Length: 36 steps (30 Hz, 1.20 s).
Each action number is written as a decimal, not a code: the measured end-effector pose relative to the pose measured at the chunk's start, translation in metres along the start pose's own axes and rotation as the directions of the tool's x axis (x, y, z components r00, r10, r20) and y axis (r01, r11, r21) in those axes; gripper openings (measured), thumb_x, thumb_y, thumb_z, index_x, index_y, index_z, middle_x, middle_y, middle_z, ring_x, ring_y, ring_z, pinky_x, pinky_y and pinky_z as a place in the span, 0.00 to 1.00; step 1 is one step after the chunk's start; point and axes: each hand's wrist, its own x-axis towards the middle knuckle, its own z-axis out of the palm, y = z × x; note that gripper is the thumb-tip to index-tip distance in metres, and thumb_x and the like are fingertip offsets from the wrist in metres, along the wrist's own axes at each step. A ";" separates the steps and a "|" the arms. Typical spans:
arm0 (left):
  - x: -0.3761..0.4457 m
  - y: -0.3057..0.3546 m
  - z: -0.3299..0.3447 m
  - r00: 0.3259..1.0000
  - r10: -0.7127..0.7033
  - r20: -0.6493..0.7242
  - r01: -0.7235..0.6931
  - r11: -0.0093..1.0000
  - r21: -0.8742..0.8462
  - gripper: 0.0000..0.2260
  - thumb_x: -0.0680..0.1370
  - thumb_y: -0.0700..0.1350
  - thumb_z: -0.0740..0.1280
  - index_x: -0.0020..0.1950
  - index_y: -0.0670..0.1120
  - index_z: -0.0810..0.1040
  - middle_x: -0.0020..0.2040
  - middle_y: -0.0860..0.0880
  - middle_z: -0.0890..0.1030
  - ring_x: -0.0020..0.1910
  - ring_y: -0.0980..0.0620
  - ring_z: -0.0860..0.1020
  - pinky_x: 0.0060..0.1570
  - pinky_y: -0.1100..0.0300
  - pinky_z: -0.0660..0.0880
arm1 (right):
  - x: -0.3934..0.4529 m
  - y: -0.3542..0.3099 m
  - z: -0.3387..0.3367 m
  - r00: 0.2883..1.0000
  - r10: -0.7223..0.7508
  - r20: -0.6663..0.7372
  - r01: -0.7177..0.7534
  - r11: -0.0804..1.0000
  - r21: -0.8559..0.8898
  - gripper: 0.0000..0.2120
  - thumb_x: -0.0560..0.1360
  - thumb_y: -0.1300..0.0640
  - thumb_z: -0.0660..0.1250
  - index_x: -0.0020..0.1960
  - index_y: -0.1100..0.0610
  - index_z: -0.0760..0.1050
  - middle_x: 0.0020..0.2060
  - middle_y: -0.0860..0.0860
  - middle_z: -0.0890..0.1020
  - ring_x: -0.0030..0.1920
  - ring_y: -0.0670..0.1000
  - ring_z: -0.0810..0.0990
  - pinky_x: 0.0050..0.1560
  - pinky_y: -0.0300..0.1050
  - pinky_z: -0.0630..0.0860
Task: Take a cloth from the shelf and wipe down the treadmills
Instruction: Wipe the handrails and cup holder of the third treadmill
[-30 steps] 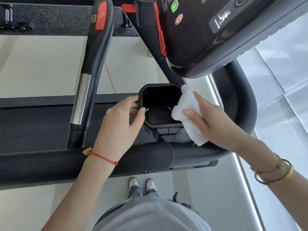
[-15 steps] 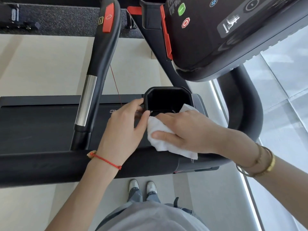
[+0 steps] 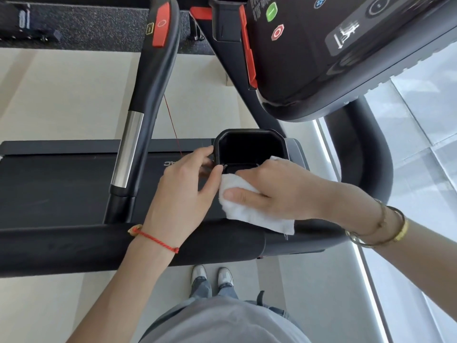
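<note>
Wiping the near rim of the cup holder (image 3: pixel 249 144), we are pressing the cloth (image 3: pixel 257 214) flat with our right hand (image 3: pixel 279 189), fingers spread over it and gripping it against the surface just below the holder's mouth. To do this well, we judge we should be keeping firm, even pressure and working round every lip of the holder. Our left hand (image 3: pixel 183 191) is bracing the holder's left edge, thumb and fingers pinched on the rim, wrist bent down. The cloth's loose corner is draping over the handlebar (image 3: pixel 74 246) nearer us than the holder.
</note>
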 end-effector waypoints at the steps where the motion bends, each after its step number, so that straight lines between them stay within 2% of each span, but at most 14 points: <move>1: 0.000 -0.001 0.000 1.000 -0.002 0.001 0.002 1.000 -0.002 0.14 0.78 0.46 0.66 0.65 0.49 0.77 0.45 0.63 0.76 0.44 0.65 0.77 0.49 0.78 0.70 | -0.003 0.001 0.000 1.000 0.006 -0.015 -0.005 1.000 0.008 0.25 0.76 0.33 0.47 0.39 0.52 0.68 0.26 0.44 0.69 0.30 0.49 0.71 0.38 0.36 0.62; 4: 0.000 -0.001 0.000 1.000 -0.003 0.001 0.003 1.000 -0.011 0.15 0.78 0.47 0.66 0.65 0.50 0.77 0.45 0.65 0.75 0.45 0.65 0.78 0.49 0.78 0.70 | -0.024 0.008 0.002 0.996 -0.005 -0.084 0.002 0.999 -0.042 0.30 0.74 0.31 0.49 0.46 0.56 0.74 0.34 0.47 0.77 0.35 0.52 0.75 0.38 0.35 0.64; 8: 0.000 0.000 0.000 1.000 0.005 -0.002 -0.005 1.000 -0.015 0.16 0.78 0.48 0.65 0.66 0.50 0.76 0.46 0.63 0.77 0.46 0.63 0.79 0.50 0.74 0.73 | -0.043 0.013 0.009 0.966 -0.079 -0.245 0.042 0.987 -0.154 0.28 0.79 0.38 0.54 0.48 0.62 0.79 0.39 0.52 0.82 0.40 0.55 0.81 0.40 0.49 0.77; 10: 0.000 0.000 0.000 1.000 0.007 -0.004 -0.007 1.000 -0.018 0.16 0.79 0.48 0.65 0.66 0.50 0.76 0.45 0.64 0.76 0.46 0.64 0.79 0.51 0.71 0.74 | -0.051 0.013 0.013 0.937 -0.098 -0.335 0.024 0.976 -0.218 0.26 0.80 0.41 0.56 0.48 0.63 0.79 0.42 0.53 0.82 0.47 0.54 0.83 0.46 0.48 0.80; 12: 0.000 -0.001 0.000 1.000 0.007 0.003 -0.007 1.000 -0.013 0.16 0.79 0.48 0.65 0.67 0.51 0.76 0.45 0.67 0.75 0.45 0.68 0.77 0.50 0.75 0.72 | -0.061 0.012 0.018 0.905 -0.110 -0.411 -0.018 0.955 -0.295 0.24 0.81 0.42 0.58 0.50 0.63 0.80 0.46 0.54 0.84 0.57 0.52 0.82 0.55 0.46 0.79; 14: 0.000 -0.002 0.000 1.000 0.007 0.010 -0.007 1.000 -0.011 0.16 0.80 0.49 0.64 0.67 0.51 0.75 0.44 0.69 0.73 0.45 0.71 0.75 0.48 0.78 0.70 | -0.068 0.010 0.020 0.876 -0.101 -0.471 -0.072 0.940 -0.334 0.23 0.81 0.44 0.60 0.52 0.64 0.80 0.52 0.54 0.84 0.61 0.51 0.80 0.58 0.43 0.77; 16: 0.000 -0.002 0.000 1.000 0.014 0.009 -0.014 1.000 -0.012 0.15 0.80 0.49 0.64 0.67 0.50 0.76 0.44 0.69 0.73 0.44 0.72 0.75 0.48 0.80 0.69 | -0.071 0.006 0.023 0.840 -0.039 -0.542 -0.162 0.933 -0.320 0.23 0.80 0.44 0.61 0.52 0.64 0.80 0.56 0.54 0.83 0.60 0.50 0.80 0.55 0.41 0.77; 21: 0.000 -0.004 0.002 1.000 0.015 0.000 -0.015 1.000 -0.001 0.14 0.79 0.48 0.65 0.65 0.50 0.76 0.43 0.67 0.74 0.42 0.73 0.74 0.47 0.82 0.67 | -0.059 -0.007 0.019 0.679 0.206 -0.705 -0.458 0.869 -0.188 0.23 0.78 0.43 0.63 0.52 0.64 0.79 0.58 0.55 0.82 0.51 0.51 0.84 0.36 0.41 0.76; 23: 0.000 -0.005 0.003 1.000 0.014 -0.005 -0.014 1.000 0.005 0.14 0.80 0.48 0.65 0.65 0.49 0.77 0.44 0.65 0.75 0.41 0.72 0.75 0.46 0.80 0.68 | -0.053 -0.008 0.012 0.611 0.289 -0.737 -0.515 0.852 -0.093 0.22 0.77 0.44 0.64 0.53 0.64 0.78 0.57 0.54 0.83 0.47 0.53 0.84 0.33 0.39 0.71; 25: 0.000 -0.004 0.003 1.000 0.016 -0.005 -0.016 1.000 0.009 0.14 0.80 0.48 0.66 0.65 0.49 0.77 0.45 0.62 0.77 0.41 0.67 0.76 0.48 0.74 0.70 | -0.048 -0.007 0.008 0.573 0.370 -0.731 -0.569 0.822 -0.030 0.21 0.77 0.42 0.65 0.52 0.62 0.76 0.49 0.53 0.84 0.40 0.56 0.81 0.32 0.36 0.63; 28: -0.001 -0.003 0.002 1.000 0.021 -0.001 -0.021 1.000 0.010 0.14 0.80 0.47 0.65 0.65 0.48 0.77 0.46 0.59 0.78 0.44 0.61 0.78 0.50 0.63 0.75 | -0.036 -0.005 0.017 0.614 0.565 -0.551 -0.631 0.771 0.088 0.22 0.77 0.37 0.59 0.44 0.57 0.66 0.33 0.48 0.71 0.32 0.53 0.67 0.29 0.40 0.56; 30: -0.001 -0.002 0.002 1.000 0.018 0.005 -0.018 1.000 0.005 0.14 0.80 0.47 0.65 0.65 0.48 0.77 0.46 0.58 0.78 0.45 0.59 0.79 0.50 0.61 0.76 | -0.029 0.001 0.026 0.625 0.663 -0.412 -0.639 0.738 0.219 0.21 0.77 0.37 0.58 0.45 0.56 0.64 0.32 0.48 0.70 0.32 0.50 0.66 0.31 0.44 0.58; 32: -0.001 0.000 0.002 1.000 0.017 0.011 -0.017 1.000 0.012 0.14 0.80 0.47 0.65 0.65 0.48 0.77 0.47 0.56 0.80 0.45 0.58 0.80 0.50 0.60 0.76 | -0.021 0.011 0.024 0.605 0.724 -0.331 -0.648 0.689 0.324 0.20 0.76 0.39 0.60 0.42 0.57 0.64 0.31 0.48 0.70 0.31 0.46 0.67 0.29 0.42 0.59; 36: 0.000 0.000 0.001 1.000 0.011 0.016 -0.011 1.000 0.019 0.14 0.80 0.47 0.64 0.65 0.48 0.76 0.48 0.54 0.81 0.46 0.56 0.80 0.51 0.59 0.77 | 0.000 0.029 0.011 0.615 0.735 -0.286 -0.658 0.678 0.328 0.20 0.76 0.44 0.64 0.35 0.55 0.60 0.30 0.48 0.68 0.30 0.45 0.66 0.27 0.37 0.56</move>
